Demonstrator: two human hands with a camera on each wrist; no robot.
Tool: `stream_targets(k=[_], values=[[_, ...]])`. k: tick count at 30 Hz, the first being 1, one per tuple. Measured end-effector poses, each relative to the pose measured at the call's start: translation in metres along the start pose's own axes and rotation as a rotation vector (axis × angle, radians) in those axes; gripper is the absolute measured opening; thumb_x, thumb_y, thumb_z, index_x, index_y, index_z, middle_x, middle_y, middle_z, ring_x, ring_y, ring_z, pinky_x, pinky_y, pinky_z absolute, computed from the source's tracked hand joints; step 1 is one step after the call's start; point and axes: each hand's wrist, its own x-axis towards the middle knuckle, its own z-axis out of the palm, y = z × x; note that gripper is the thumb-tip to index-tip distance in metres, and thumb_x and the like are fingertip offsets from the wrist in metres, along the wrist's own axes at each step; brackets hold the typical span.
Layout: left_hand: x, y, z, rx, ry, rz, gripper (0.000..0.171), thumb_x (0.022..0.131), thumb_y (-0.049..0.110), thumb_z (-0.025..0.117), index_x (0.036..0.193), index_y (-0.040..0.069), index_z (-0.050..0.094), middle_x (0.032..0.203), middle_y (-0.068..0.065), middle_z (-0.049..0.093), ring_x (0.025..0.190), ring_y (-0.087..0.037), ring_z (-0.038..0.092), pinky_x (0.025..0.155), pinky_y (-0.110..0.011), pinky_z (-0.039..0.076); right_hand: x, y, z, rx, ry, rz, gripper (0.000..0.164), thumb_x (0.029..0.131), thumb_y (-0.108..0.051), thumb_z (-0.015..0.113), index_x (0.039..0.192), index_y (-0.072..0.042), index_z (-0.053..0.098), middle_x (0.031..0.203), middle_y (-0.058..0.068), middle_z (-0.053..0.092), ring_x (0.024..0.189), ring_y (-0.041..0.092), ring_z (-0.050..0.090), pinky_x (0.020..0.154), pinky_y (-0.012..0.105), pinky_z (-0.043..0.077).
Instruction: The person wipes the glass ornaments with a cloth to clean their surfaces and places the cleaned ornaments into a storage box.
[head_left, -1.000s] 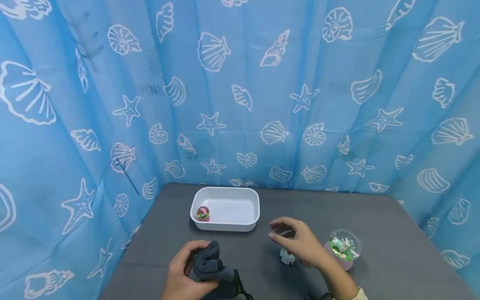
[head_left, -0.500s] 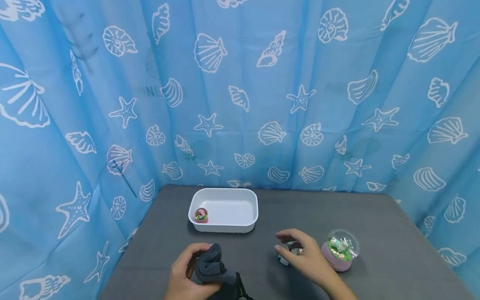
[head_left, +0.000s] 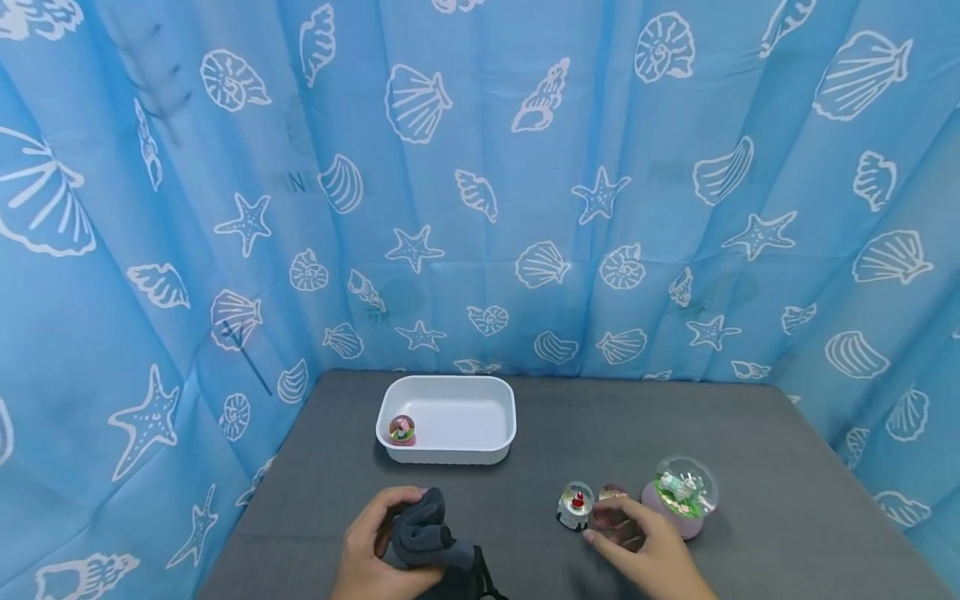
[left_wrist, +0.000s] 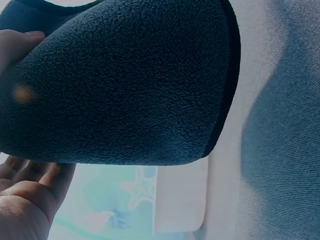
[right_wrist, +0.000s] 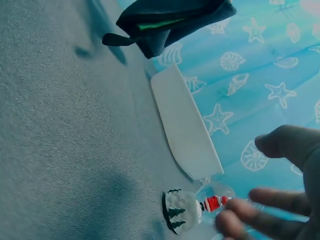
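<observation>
My left hand grips a folded dark grey fleece cloth with black edging, a little in front of the white tray. In the left wrist view the cloth hides part of the fingers. On the right, my right hand hovers with thumb and fingers apart. Its fingertips are right beside a small snow globe with a red figure inside. They also overlap a second small globe, mostly hidden behind them. The right wrist view shows the red-figure globe's white base with dark green trees, below the spread fingers.
A white tray stands at the back of the grey table, with a small pink-based globe in its left corner. A larger snow globe on a pink base stands to the right. Behind hangs a blue shell-print curtain.
My right hand has come down and toward me, then right, from over the red-figure globe to beside it, uncovering that globe. The left hand keeps its hold on the cloth, almost unmoved.
</observation>
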Motion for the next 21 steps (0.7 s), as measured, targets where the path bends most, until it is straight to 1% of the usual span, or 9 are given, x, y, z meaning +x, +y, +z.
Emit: stream_targets(k=[2,4,6,8,13,16,19,21], values=[[0.0,0.0,0.0,0.004,0.004,-0.024,0.074,0.066,-0.011,0.094,0.13,0.009,0.064,0.125,-0.008,0.07,0.107,-0.014,0.073,0.092,-0.024,0.062,-0.002,0.005,-0.001,-0.007,-0.035,0.071,0.043,0.094,-0.024,0.081,0.127,0.002,0.07,0.095,0.006,0.072,0.074,0.007,0.069,0.066,0.024,0.059],[0.0,0.002,-0.001,-0.002,0.004,-0.064,0.073,0.066,-0.011,0.094,0.129,0.008,0.064,0.125,-0.007,0.07,0.109,-0.014,0.073,0.092,-0.025,0.062,-0.002,0.009,-0.001,-0.005,-0.083,0.119,0.048,0.095,-0.025,0.08,0.131,0.004,0.067,0.092,0.006,0.071,0.072,0.01,0.069,0.066,0.025,0.059],[-0.001,0.002,-0.002,-0.01,0.0,-0.094,0.071,0.067,-0.01,0.094,0.128,0.007,0.064,0.126,-0.006,0.07,0.111,-0.014,0.072,0.093,-0.026,0.063,-0.002,0.013,0.0,-0.005,-0.127,0.14,0.053,0.096,-0.026,0.078,0.134,0.007,0.064,0.088,0.005,0.07,0.07,0.012,0.068,0.064,0.026,0.057],[-0.002,0.003,-0.002,-0.02,0.002,-0.111,0.071,0.067,-0.01,0.094,0.128,0.006,0.064,0.126,-0.006,0.07,0.112,-0.014,0.072,0.094,-0.026,0.063,0.0,0.019,0.0,0.015,-0.161,0.15,0.058,0.096,-0.027,0.078,0.138,0.01,0.061,0.086,0.005,0.07,0.068,0.014,0.067,0.062,0.027,0.057],[-0.003,0.002,-0.001,-0.021,0.017,-0.055,0.072,0.066,-0.01,0.095,0.129,0.006,0.065,0.125,-0.01,0.07,0.108,-0.016,0.073,0.092,-0.024,0.062,0.007,0.038,0.002,0.034,-0.263,0.141,0.071,0.1,-0.031,0.074,0.146,0.016,0.048,0.082,0.0,0.072,0.066,0.012,0.067,0.06,0.029,0.057],[-0.003,0.002,-0.002,-0.02,0.02,-0.044,0.073,0.065,-0.011,0.095,0.129,0.008,0.065,0.124,-0.01,0.07,0.106,-0.015,0.073,0.092,-0.023,0.062,0.007,0.042,0.005,0.051,-0.305,0.146,0.078,0.101,-0.031,0.073,0.15,0.019,0.039,0.079,-0.002,0.071,0.064,0.01,0.064,0.059,0.028,0.056],[-0.003,0.002,-0.002,-0.015,0.014,-0.045,0.074,0.065,-0.012,0.094,0.129,0.008,0.065,0.125,-0.01,0.07,0.107,-0.014,0.073,0.093,-0.024,0.062,0.005,0.037,0.008,0.091,-0.296,0.168,0.083,0.1,-0.029,0.074,0.153,0.02,0.033,0.075,0.001,0.067,0.06,0.01,0.06,0.055,0.028,0.052],[-0.003,0.002,-0.002,-0.007,0.014,-0.046,0.074,0.065,-0.012,0.094,0.129,0.008,0.064,0.125,-0.01,0.07,0.107,-0.015,0.073,0.093,-0.025,0.062,0.005,0.033,0.008,0.091,-0.283,0.183,0.085,0.099,-0.03,0.074,0.154,0.02,0.031,0.075,0.001,0.066,0.061,0.01,0.059,0.055,0.027,0.051]])
